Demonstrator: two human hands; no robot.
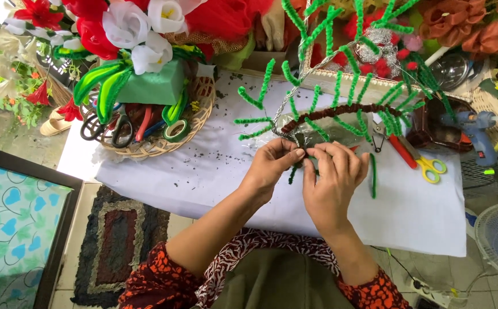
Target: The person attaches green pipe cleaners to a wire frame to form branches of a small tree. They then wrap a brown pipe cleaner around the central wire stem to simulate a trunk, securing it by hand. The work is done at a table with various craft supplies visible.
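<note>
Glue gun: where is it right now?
Head view, far right of the white table: the blue glue gun lies near the table's right edge, just right of the yellow-handled scissors, well clear of both hands.

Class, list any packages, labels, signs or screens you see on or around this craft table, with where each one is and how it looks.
No screens, signs or readable labels show.
Green block: in the woven basket, upper left; wrapped, box-shaped.
Tape roll: same basket, round, green.
Clear wrap: under the pipe-cleaner branch, beyond both hands.
</note>
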